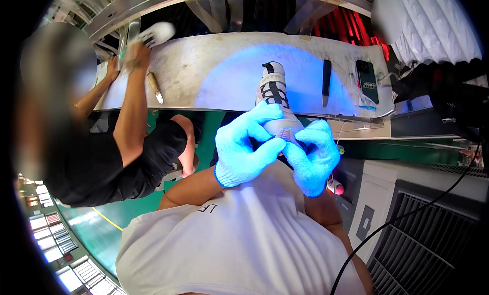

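A white and grey sneaker (278, 99) with black crossing lace bands and a black heel tab lies between my gloved hands, its toe end toward me. My left hand (240, 148), in a knitted glove that looks light blue under the light, has its fingers along the shoe's side and its thumb near the toe. My right hand (311, 160), gloved the same way, pinches at the other side of the toe. What lies under its fingertips is hidden. The shoe's heel end reaches over the worktable (229, 60), which is lit by a round blue patch.
Right of the shoe lies a black-handled knife (326, 83), and beyond it a dark phone (367, 82). A second knife (155, 87) is at the left. A co-worker's hand (136, 55) there holds a white shoe (157, 34). A large grilled machine (417, 229) stands at my right.
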A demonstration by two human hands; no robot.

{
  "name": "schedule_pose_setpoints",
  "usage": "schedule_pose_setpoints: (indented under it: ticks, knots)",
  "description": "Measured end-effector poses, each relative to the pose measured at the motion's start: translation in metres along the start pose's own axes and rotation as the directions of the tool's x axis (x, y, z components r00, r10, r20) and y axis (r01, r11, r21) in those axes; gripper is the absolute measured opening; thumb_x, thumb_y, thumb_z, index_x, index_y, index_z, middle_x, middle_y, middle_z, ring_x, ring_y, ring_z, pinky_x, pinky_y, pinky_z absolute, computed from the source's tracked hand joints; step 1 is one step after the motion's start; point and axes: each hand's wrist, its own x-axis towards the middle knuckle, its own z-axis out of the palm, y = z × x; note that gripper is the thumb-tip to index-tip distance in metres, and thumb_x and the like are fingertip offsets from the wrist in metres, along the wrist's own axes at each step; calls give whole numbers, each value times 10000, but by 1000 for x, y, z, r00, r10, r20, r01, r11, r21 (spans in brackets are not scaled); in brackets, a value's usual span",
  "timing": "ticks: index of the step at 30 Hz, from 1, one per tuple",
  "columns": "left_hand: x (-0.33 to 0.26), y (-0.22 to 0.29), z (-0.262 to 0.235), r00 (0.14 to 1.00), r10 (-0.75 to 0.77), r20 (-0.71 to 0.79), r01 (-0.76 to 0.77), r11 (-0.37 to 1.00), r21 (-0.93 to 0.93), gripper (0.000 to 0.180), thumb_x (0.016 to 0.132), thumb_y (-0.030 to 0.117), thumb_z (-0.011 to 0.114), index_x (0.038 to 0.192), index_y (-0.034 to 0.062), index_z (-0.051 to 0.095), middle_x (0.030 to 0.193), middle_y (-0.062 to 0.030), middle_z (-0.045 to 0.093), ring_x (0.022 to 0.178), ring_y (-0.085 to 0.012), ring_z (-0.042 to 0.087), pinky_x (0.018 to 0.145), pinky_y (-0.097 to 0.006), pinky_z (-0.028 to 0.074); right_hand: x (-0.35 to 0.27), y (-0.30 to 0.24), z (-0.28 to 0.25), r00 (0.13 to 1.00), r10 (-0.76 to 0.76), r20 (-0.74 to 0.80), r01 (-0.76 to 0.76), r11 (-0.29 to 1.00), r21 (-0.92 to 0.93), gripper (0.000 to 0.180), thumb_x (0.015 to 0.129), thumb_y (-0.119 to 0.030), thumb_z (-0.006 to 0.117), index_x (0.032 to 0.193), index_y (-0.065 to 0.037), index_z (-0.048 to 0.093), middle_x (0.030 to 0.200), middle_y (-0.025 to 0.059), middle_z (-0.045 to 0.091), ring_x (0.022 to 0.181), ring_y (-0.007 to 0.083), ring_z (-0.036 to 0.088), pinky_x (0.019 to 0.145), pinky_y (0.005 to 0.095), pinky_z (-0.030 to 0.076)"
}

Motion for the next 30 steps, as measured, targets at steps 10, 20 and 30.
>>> schedule_pose_setpoints:
  ticks: [10,20,30]
  knots:
    - [18,18,-29,919,-278,279,329,932,-153,590,919,114,900,1414,-39,619,1487,-219,653,1402,-304,637,1199,-451,512,-7,-3,17,990,129,-51,-124,989,84,678,879,-14,962,1457,-11,607,895,-34,648,746,21,559,645,215,504]
    - [28,15,-33,865,-360,351,411,908,-83,353,947,106,810,1265,-39,757,1472,-187,654,1351,-280,627,1194,-450,483,-3,-16,14,979,183,93,-184,983,8,781,850,-26,965,1528,-23,578,875,-42,585,752,36,515,666,227,470]
    - [42,28,-32,880,-389,273,371,921,118,602,776,205,941,1281,-78,774,1401,-235,741,1403,-359,653,1290,-530,404,9,-9,18,993,114,10,-112,983,-149,963,825,-299,1041,1590,6,542,920,63,675,781,137,661,710,320,595]
